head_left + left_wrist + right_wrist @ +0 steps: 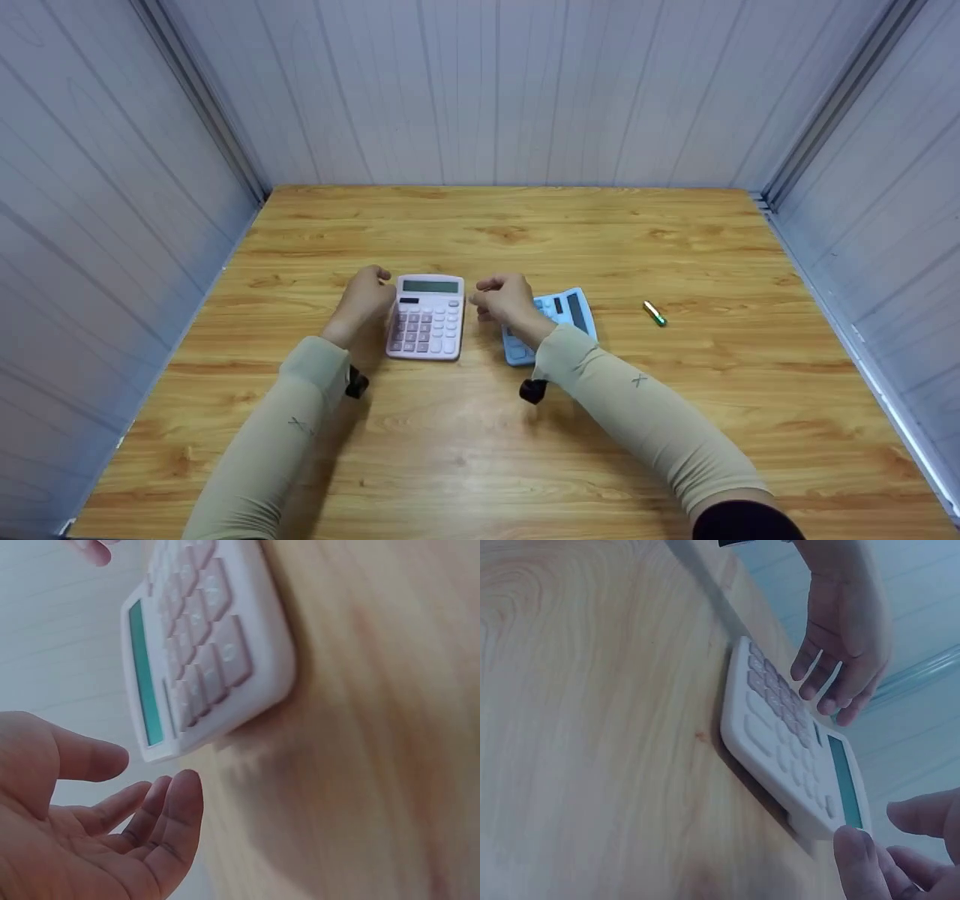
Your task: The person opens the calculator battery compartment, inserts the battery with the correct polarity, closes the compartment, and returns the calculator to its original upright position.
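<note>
A pink calculator (425,318) lies face up on the wooden table between the two hands, its display at the far end. At its upper left edge is my left hand (369,291), with thumb and fingers apart and nothing between them; the left wrist view shows the fingertips (184,791) close to the calculator's side. My right hand (504,298) is on the other side, fingers loosely bent near the right edge and holding nothing. A light blue calculator (587,313) lies turned at an angle, partly hidden under my right hand and wrist.
To the right on the wooden table (465,457) lies a small green and silver cylinder (655,313). Pale panelled walls (495,90) stand along the table's back and both sides.
</note>
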`<action>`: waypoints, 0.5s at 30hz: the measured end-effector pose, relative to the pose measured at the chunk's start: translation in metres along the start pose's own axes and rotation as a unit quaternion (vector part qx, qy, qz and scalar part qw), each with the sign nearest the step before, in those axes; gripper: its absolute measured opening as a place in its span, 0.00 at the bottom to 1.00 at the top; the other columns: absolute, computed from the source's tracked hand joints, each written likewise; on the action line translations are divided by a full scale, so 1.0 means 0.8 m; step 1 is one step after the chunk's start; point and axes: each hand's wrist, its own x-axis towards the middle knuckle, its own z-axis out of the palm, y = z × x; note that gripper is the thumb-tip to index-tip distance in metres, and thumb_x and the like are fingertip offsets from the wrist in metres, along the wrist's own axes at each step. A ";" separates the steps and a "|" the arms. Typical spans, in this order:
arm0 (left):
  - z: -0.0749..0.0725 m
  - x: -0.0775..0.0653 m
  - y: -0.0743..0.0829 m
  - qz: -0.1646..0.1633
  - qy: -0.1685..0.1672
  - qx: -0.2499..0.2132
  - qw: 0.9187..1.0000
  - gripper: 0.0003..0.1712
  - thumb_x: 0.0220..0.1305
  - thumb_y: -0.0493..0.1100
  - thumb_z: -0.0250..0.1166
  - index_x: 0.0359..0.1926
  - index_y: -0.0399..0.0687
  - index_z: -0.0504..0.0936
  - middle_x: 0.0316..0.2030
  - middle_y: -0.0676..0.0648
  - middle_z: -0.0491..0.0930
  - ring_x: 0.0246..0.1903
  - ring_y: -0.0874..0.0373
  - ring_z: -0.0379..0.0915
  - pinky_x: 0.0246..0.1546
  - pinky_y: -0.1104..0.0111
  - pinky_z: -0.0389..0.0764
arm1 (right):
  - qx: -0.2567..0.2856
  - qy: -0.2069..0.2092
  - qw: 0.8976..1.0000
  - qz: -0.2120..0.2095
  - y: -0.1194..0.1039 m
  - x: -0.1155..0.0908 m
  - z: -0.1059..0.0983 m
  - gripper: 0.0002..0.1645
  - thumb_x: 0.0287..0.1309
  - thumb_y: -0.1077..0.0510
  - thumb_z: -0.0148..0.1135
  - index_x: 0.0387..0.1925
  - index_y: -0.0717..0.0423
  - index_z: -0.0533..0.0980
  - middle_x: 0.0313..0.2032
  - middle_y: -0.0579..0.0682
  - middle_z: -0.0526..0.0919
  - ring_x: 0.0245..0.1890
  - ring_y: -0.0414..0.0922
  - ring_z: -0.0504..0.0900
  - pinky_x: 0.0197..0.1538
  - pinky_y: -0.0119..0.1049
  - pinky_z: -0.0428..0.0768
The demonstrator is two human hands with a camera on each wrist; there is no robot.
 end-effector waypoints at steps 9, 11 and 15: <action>-0.007 -0.002 0.016 0.024 0.025 -0.037 0.999 0.31 0.77 0.43 0.53 0.73 0.29 0.71 0.65 0.30 0.76 0.61 0.41 0.73 0.67 0.48 0.79 | -0.014 0.002 1.000 -0.016 -0.015 -0.007 -0.027 0.25 0.70 0.62 0.71 0.65 0.65 0.79 0.49 0.55 0.85 0.52 0.57 0.88 0.46 0.35 0.92; -0.006 -0.002 0.019 0.030 0.028 -0.036 0.999 0.31 0.76 0.43 0.54 0.73 0.29 0.72 0.63 0.31 0.77 0.60 0.41 0.74 0.66 0.49 0.80 | -0.015 0.003 1.000 -0.020 -0.017 -0.008 -0.034 0.25 0.70 0.62 0.71 0.65 0.65 0.79 0.49 0.55 0.85 0.54 0.59 0.88 0.46 0.35 0.92; -0.004 -0.003 0.025 0.035 0.027 -0.037 0.998 0.30 0.76 0.43 0.54 0.72 0.30 0.73 0.61 0.31 0.78 0.58 0.42 0.75 0.64 0.51 0.80 | -0.015 0.007 0.999 -0.033 -0.018 -0.011 -0.048 0.22 0.70 0.62 0.71 0.63 0.62 0.80 0.47 0.54 0.84 0.56 0.61 0.86 0.48 0.37 0.92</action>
